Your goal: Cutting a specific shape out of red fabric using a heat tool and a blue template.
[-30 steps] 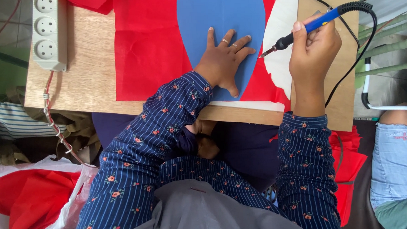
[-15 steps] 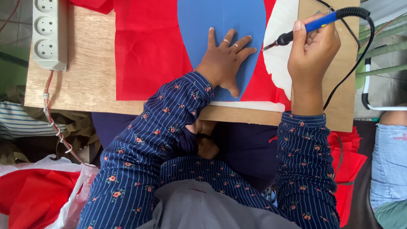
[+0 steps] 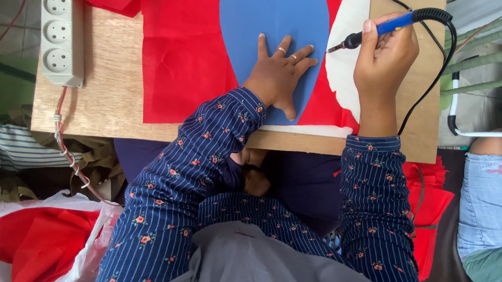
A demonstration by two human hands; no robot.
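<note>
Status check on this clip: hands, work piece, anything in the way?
Left hand flat on blue template. Right hand grips soldering iron, tip at template's right edge over red fabric. Nothing blocking.

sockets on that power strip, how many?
3, in one column on the white power strip at the board's left edge: top socket, middle socket, bottom socket. The strip's top end is cropped, so more may be hidden.

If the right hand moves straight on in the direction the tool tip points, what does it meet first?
Probably the blue template: the right hand aims the soldering-iron tip leftward at its edge, above the left hand's fingers. Its height above the sheet is unclear.
</note>
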